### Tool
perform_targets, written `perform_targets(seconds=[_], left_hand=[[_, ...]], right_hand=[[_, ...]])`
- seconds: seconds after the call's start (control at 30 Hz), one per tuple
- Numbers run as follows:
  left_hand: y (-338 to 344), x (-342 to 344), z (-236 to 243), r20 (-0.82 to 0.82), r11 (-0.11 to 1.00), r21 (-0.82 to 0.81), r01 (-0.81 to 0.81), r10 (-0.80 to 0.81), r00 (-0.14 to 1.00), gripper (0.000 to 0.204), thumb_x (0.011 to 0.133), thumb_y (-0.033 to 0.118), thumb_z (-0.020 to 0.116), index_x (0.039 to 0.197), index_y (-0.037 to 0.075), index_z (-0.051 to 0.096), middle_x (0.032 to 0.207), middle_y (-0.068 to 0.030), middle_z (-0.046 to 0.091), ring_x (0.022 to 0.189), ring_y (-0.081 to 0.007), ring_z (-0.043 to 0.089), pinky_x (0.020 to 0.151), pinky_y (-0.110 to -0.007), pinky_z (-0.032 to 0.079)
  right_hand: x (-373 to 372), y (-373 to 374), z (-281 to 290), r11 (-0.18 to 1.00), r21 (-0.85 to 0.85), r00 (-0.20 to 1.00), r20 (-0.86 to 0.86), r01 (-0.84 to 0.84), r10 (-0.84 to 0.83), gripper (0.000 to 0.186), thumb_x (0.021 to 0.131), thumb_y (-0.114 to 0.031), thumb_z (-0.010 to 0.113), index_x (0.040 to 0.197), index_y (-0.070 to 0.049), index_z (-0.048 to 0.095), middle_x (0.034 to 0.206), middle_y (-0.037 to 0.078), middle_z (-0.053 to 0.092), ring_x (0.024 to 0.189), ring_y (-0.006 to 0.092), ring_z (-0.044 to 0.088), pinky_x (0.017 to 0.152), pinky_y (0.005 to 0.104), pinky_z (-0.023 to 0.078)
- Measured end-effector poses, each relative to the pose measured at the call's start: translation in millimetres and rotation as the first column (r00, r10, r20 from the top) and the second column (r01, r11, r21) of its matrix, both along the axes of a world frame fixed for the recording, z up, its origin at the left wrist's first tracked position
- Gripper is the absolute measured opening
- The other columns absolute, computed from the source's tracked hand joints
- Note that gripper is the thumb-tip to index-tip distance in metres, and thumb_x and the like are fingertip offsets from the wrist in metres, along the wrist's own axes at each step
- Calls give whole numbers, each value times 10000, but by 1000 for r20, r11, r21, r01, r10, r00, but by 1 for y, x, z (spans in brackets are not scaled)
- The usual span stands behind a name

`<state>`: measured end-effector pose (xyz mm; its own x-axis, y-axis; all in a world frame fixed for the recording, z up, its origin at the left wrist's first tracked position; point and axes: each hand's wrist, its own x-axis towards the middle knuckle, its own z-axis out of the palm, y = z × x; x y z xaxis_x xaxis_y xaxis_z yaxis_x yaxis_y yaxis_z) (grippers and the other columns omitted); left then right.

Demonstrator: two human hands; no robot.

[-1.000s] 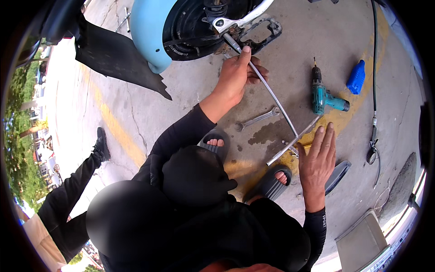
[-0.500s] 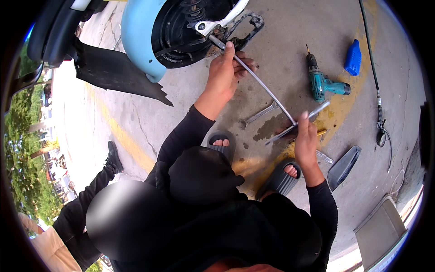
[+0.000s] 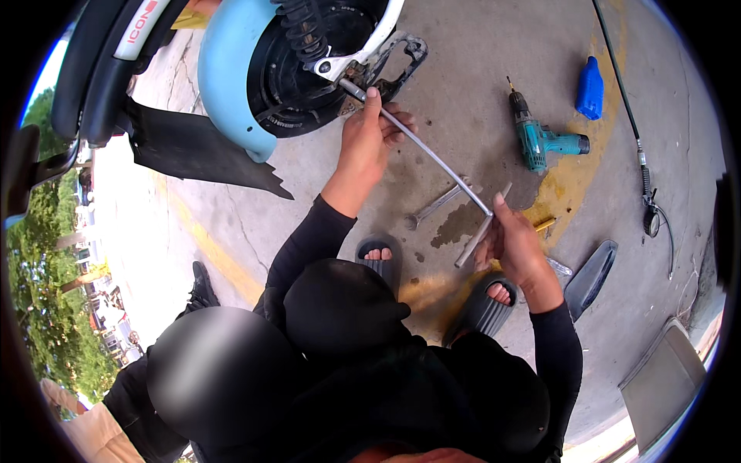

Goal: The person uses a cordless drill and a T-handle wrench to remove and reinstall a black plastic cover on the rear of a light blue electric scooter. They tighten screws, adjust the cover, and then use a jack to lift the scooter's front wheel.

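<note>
Gripping T-wrench (image 3: 438,160), stained concrete ground (image 3: 478,77), yellow paint (image 3: 567,187), trees (image 3: 46,309)

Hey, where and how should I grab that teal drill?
Probably by its handle, coming from the right: the teal drill lies on its side, with the slimmer handle sticking out rightward and the bit pointing away from you.
</note>
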<state>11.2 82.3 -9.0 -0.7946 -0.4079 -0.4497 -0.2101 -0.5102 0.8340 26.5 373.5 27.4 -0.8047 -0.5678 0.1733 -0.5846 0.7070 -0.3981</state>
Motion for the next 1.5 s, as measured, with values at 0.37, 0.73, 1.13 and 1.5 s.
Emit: perform_targets(seconds=[0.37,0.73,1.13,1.5], left_hand=[[-1,-3,8,-4,1000,3,-10,10,1000,526,973,531,515,976,6,562,849,-127,675,764,-218,678,639,-246,482],[3,-7,7,-19,1000,8,-12,13,1000,522,973,516,526,991,-3,569,886,-148,689,803,-221,686,681,-249,505],[0,-5,3,-51,999,-28,29,-31,998,542,975,525,516,1008,-13,568,903,-155,701,846,-210,691,700,-251,511],[-1,2,4,-58,999,-30,-12,10,998,562,957,553,529,1015,-5,543,900,-156,699,856,-220,700,697,-276,524]], right_hand=[[-3,-4,-8,997,-41,972,228,62,-51,394,915,-307,635,1079,45,569,907,213,674,801,340,673,697,396,549],[-13,3,-31,989,-80,992,11,-121,122,426,895,-308,611,1116,56,601,962,227,676,783,300,680,692,396,553],[-21,-22,-34,750,-383,569,822,539,11,484,1021,-412,428,1001,44,589,917,182,678,767,269,695,637,354,547],[-27,-10,14,877,457,698,-580,-148,420,497,895,-215,633,1354,-80,498,1173,144,614,1029,189,608,992,414,416]])
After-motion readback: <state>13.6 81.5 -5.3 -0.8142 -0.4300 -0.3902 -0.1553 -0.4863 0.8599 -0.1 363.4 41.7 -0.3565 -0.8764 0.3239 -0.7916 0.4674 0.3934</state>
